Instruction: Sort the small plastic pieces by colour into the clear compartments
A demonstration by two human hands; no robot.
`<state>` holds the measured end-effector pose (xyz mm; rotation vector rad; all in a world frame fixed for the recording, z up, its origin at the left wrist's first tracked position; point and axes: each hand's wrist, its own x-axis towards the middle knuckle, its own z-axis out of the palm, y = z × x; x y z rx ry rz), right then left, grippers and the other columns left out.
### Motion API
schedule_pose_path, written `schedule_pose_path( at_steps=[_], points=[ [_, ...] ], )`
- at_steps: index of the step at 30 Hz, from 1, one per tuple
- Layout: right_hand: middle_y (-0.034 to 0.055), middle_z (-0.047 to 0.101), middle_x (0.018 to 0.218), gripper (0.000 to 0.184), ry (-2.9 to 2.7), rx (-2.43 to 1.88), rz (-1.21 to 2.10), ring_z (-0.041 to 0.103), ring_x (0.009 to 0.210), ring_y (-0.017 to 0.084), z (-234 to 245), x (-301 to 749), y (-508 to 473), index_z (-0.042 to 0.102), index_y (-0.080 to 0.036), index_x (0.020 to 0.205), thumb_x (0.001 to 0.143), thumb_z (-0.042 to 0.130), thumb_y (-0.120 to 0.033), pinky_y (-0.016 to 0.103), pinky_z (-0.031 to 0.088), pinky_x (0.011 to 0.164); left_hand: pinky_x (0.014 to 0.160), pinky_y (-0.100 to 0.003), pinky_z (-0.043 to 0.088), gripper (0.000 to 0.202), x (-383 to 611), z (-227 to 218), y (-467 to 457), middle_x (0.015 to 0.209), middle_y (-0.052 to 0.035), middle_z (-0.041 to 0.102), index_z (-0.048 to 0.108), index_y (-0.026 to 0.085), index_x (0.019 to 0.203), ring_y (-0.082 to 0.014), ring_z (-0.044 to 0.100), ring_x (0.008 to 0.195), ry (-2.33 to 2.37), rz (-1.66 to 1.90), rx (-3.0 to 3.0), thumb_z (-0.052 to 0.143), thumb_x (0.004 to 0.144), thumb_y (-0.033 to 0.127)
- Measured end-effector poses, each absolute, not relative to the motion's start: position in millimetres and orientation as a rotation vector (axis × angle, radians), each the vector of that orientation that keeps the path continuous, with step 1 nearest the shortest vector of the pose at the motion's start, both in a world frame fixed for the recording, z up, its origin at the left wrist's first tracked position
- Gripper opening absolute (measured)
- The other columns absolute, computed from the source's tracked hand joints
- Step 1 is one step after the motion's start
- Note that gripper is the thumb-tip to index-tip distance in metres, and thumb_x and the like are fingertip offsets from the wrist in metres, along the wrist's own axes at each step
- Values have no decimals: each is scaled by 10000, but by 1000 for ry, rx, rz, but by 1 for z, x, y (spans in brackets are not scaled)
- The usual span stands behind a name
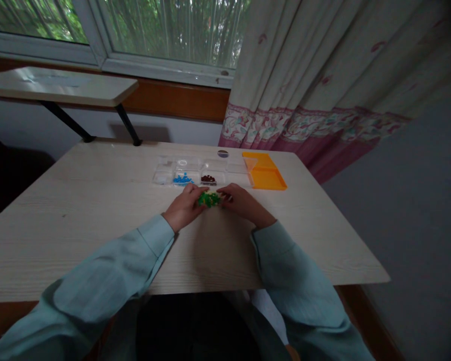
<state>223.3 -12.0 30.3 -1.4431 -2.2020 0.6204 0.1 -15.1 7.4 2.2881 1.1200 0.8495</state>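
Observation:
A small green and pale yellow object (209, 199), which looks built from tiny bricks, is between my two hands above the middle of the table. My left hand (186, 204) is closed around its left side, thumb and fingers gripping it. My right hand (242, 203) has its fingers bent against the right side of the same object. Whether a tiny loose piece sits between those fingertips is too small and dark to tell. Just beyond the hands, a clear compartment tray (233, 168) holds tiny blue pieces (182, 179) and dark brown pieces (208, 179) in separate front compartments.
An orange tray (272, 179) lies at the right end of the clear one. A dark round spot (223, 154) shows near the back of the table (97, 210). A raised shelf (60, 85) on black supports stands at the back left. A curtain (285, 90) hangs behind.

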Motion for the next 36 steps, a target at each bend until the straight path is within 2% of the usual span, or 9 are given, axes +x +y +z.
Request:
schedule_pose_path(
  at_steps=[6,9,14,19,23,26,30,36],
  points=[
    [30,646,802,332,-2333,-1477,679,575,709,149,39,235,-14,727,-169,1009,691,649,-117,250,452,682,723,-303,515,548,-14,11,-9,1046,-55,462,511,199,1281,-117,525,744,956,738,2237,659,753,182],
    [53,658,857,292,-2317,-1525,601,585,740,152,38,231,-14,737,-158,961,702,619,-93,245,448,703,724,-294,510,546,-10,8,-12,1055,-56,474,501,220,1295,-121,528,769,910,757,2284,602,767,126],
    [58,654,873,294,-2292,-1539,517,565,747,141,32,221,-13,721,-146,1011,743,606,-103,234,426,704,871,-337,493,446,-2,1,-10,1066,-82,502,532,208,1270,-187,522,997,882,893,2380,523,834,111],
    [66,649,893,294,-2272,-1507,509,573,762,128,32,225,-11,705,-135,1040,766,610,-91,229,433,738,881,-337,486,362,-4,-3,-3,1054,-85,495,560,192,1242,-189,511,992,921,946,2397,506,885,165],
    [73,648,905,200,-2247,-1546,431,573,774,128,34,232,-9,716,-135,973,819,587,-137,241,435,766,880,-336,472,309,-6,-3,1,1011,-73,502,592,194,1193,-180,510,972,963,1030,2372,436,928,176],
    [67,645,882,161,-2289,-1587,375,568,782,138,33,231,-9,723,-145,917,845,586,-188,247,426,749,853,-324,472,289,-5,-4,1,975,-65,509,615,197,1157,-175,515,942,983,1054,2345,440,928,181],
    [68,636,904,178,-2375,-1636,277,566,834,162,32,225,-10,722,-172,960,860,600,-253,258,407,736,832,-326,475,282,-4,-5,1,972,-70,526,625,191,1135,-178,522,927,981,1048,2339,453,913,172],
    [81,627,940,180,-2441,-1683,157,560,888,184,34,220,-13,734,-208,944,877,567,-219,262,384,708,857,-335,469,324,-4,-3,0,973,-69,540,631,192,1131,-179,526,946,981,1060,2338,424,895,113]
  ],
)
